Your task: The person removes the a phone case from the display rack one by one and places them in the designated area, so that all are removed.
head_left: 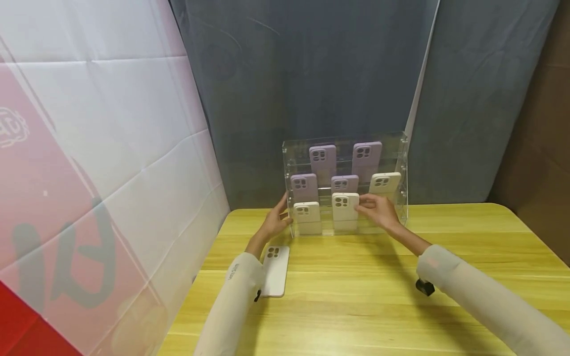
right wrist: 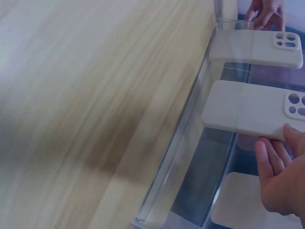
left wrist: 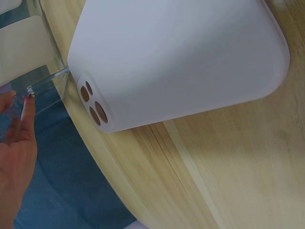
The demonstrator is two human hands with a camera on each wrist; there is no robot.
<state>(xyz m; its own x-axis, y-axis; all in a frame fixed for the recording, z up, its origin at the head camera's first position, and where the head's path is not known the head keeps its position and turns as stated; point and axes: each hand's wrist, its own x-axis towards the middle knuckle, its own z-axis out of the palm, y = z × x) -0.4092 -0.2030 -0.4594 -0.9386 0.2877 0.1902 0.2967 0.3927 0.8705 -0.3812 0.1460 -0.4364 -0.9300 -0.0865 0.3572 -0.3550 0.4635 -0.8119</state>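
A clear acrylic display rack (head_left: 327, 225) stands tilted on the table, holding purple and white phone cases in tiers. My right hand (head_left: 378, 210) pinches the right edge of a white phone case (head_left: 345, 206) in the middle of the bottom tier. In the right wrist view, the thumb of the right hand (right wrist: 286, 176) lies on that case's edge, with fingers beneath. At the rack's left side, my left hand (head_left: 275, 221) grips the clear side panel. A second white phone case (head_left: 307, 212) sits at the bottom left of the rack, beside the left hand.
Another white phone case (head_left: 276, 272) lies flat on the wooden table (head_left: 347, 306), close to the left forearm. Two purple cases, one being this phone case (head_left: 323, 160), fill the top tier. A grey curtain (head_left: 311, 74) hangs behind; a white printed cloth (head_left: 133, 123) borders the left.
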